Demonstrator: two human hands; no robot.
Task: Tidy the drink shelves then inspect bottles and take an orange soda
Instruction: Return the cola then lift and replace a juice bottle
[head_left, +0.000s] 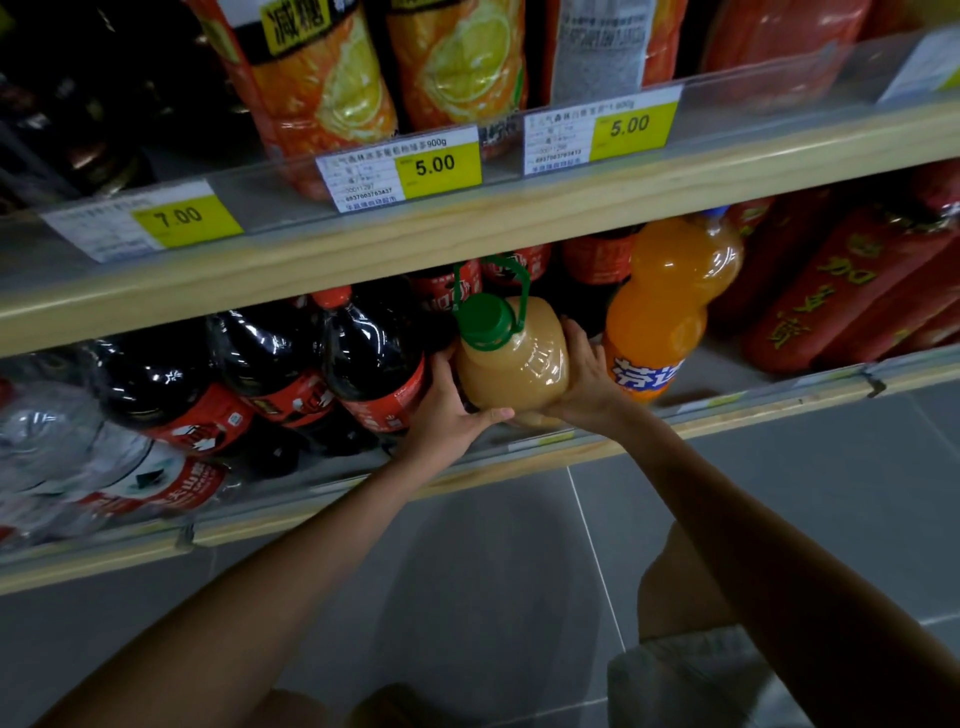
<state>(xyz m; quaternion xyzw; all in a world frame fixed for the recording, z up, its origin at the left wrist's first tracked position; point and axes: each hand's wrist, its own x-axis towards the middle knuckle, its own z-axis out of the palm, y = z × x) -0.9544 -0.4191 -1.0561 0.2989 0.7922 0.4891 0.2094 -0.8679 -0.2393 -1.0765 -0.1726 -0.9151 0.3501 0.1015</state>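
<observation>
Head view. We record the juice jug (511, 358), pale cloudy liquid under a green cap (485, 317) with a loop handle, standing upright at the front of the lower shelf (311, 512). Both hands are on it. The left hand (447, 410) wraps the jug's left flank, with the thumb laid across its lower front. The right hand (584, 379) curls round the right flank, fingers reaching behind. Neither hand is spread; both grip the jug.

The orange soda bottle (670, 306) stands just right of the jug, close beside the right hand's knuckles, with its blue cap up near the upper shelf (467, 228). We cannot tell whether hand and bottle touch. Left of the jug are dark cola bottles (374, 348) with red labels, the nearest against the left hand. Further left lie clear water bottles (52, 441). Well right of the jug are red packs (841, 291). Above the jug, yellow price tags (400, 169) front the upper shelf. Below it is grey tiled floor (493, 571).
</observation>
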